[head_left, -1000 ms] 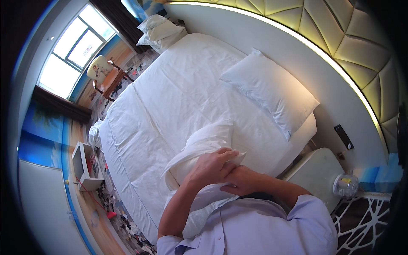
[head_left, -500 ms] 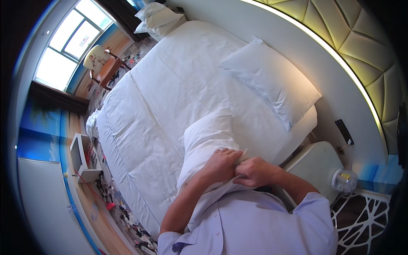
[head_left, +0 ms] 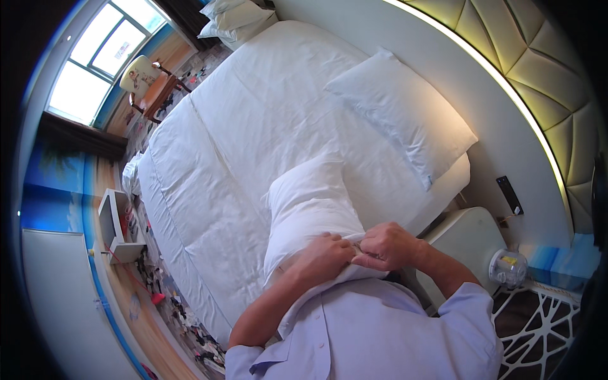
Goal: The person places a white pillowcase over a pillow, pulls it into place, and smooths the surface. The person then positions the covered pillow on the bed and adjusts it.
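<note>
A white pillow in its pillowcase [head_left: 311, 201] lies on the bed in front of me, its near end against my body. My left hand [head_left: 324, 257] is closed on the fabric at that near end, knuckles upward. Beside it, my right hand [head_left: 385, 246] pinches the pillowcase edge at the near right corner, with fingers curled and thumb pressed in. The two hands almost meet. Part of the pillowcase's near edge is hidden under my left hand and forearm. The white bed [head_left: 253, 114] spreads out beneath the pillow.
Another white pillow [head_left: 405, 117] lies by the headboard wall. To my right stand a pale bedside table [head_left: 465, 237] and a clear round container [head_left: 508, 269]. More pillows [head_left: 237, 22] are piled beyond the bed. A wooden chair [head_left: 152, 88] stands near the window, a white shelf [head_left: 120, 234] by the left wall.
My right hand has risen and shifted slightly right with the pillowcase edge. My left hand has settled a little lower on the pillow, its fingers flatter. The view has shifted slightly.
</note>
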The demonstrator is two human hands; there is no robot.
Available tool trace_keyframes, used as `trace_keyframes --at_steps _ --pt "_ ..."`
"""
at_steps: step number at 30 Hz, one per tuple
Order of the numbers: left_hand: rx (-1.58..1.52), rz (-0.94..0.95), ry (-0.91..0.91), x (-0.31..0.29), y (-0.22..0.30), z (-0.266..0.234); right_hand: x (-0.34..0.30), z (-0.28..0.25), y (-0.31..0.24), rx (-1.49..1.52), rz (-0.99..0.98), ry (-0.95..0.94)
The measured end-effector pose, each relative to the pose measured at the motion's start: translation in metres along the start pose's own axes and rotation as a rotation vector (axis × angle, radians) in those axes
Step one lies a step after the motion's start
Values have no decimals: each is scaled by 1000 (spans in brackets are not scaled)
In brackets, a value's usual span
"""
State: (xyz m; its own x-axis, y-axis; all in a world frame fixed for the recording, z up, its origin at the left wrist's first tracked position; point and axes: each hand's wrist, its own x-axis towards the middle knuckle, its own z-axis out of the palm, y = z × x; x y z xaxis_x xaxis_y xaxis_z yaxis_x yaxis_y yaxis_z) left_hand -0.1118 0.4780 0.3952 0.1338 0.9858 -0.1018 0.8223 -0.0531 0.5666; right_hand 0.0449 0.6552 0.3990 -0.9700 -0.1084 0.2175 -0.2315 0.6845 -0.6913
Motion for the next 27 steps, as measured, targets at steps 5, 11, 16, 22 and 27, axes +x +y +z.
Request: trace_keyframes --at_steps 5,11,16,22,27 --pt "-419 -320 -128 -1 11 26 22 28 9 42 0 84" --pt "-1914 -390 0 -33 -10 17 42 48 39 155 206 206" --pt "-1283 -557 100 -68 -17 21 61 77 53 221 317 6" --pt "-788 -750 -95 -170 -35 14 58 66 49 402 402 -438" --pt "-1249 -844 306 -254 -70 55 61 70 49 567 376 -514"
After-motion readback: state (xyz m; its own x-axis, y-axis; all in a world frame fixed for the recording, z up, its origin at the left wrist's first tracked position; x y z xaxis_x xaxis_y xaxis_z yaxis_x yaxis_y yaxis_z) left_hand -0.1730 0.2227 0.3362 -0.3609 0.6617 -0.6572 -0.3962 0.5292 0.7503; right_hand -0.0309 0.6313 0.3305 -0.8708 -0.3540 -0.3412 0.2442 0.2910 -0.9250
